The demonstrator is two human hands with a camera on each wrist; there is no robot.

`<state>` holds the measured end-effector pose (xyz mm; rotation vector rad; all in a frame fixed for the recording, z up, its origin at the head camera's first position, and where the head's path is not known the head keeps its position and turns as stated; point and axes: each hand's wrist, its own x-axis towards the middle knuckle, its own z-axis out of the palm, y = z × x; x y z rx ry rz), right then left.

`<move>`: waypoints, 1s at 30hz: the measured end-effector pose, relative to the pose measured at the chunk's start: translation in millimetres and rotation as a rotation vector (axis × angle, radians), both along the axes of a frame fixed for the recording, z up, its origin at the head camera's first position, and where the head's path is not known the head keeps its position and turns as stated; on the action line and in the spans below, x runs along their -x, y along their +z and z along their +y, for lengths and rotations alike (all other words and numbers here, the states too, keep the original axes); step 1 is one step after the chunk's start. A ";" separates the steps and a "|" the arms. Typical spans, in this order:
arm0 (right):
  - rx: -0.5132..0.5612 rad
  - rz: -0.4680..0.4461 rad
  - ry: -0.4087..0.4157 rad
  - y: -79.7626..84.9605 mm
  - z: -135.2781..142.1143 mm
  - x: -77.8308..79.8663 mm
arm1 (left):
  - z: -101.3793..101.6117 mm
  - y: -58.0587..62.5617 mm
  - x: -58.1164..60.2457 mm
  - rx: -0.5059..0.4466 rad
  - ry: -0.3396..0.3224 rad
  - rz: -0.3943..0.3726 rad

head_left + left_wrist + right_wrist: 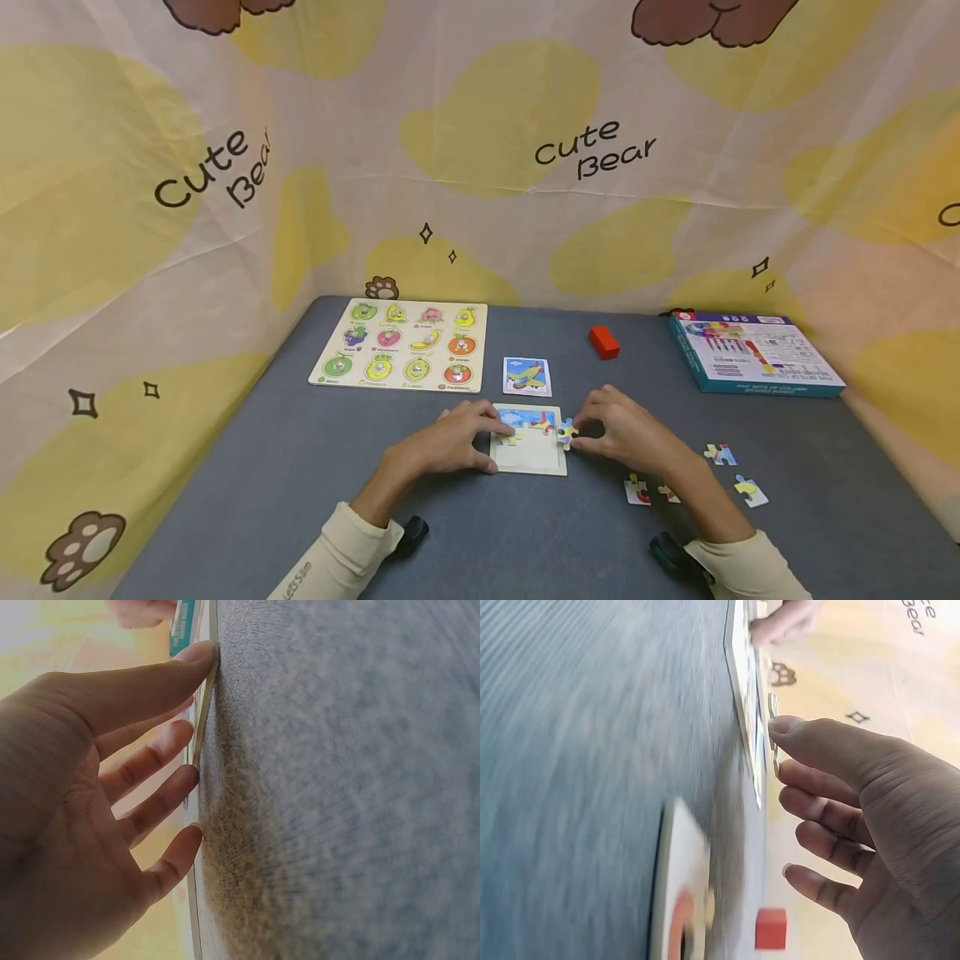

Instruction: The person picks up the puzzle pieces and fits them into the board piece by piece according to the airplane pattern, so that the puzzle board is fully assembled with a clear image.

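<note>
A small white puzzle tray lies before the person, with blue-sky jigsaw pieces along its far side. My left hand is at its left side; the thumb touches the near left edge and the index finger reaches over a yellow piece. In the left wrist view, that hand's fingers are spread along the thin tray edge. Thumb and index finger of my right hand pinch a blue and yellow jigsaw piece at the tray's right edge. The right wrist view shows this piece edge-on.
Several loose jigsaw pieces lie to the right, some beside the right forearm. Behind the tray is an airplane picture card. Farther off are a fruit board, a red block and a teal-edged box. Printed cloth walls surround the table.
</note>
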<state>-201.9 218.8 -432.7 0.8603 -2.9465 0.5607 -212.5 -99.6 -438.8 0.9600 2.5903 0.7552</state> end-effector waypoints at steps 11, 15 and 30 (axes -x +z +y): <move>0.000 0.003 0.059 -1.2 -33.7 6.9 | -0.1 -1.5 1.1 0.000 -0.012 0.017; -0.001 0.020 0.086 -2.8 -42.2 9.4 | 0.0 -1.6 1.0 0.004 -0.012 0.020; 0.035 0.023 0.137 -7.7 -54.1 12.6 | 0.3 -0.7 0.9 0.007 -0.017 0.017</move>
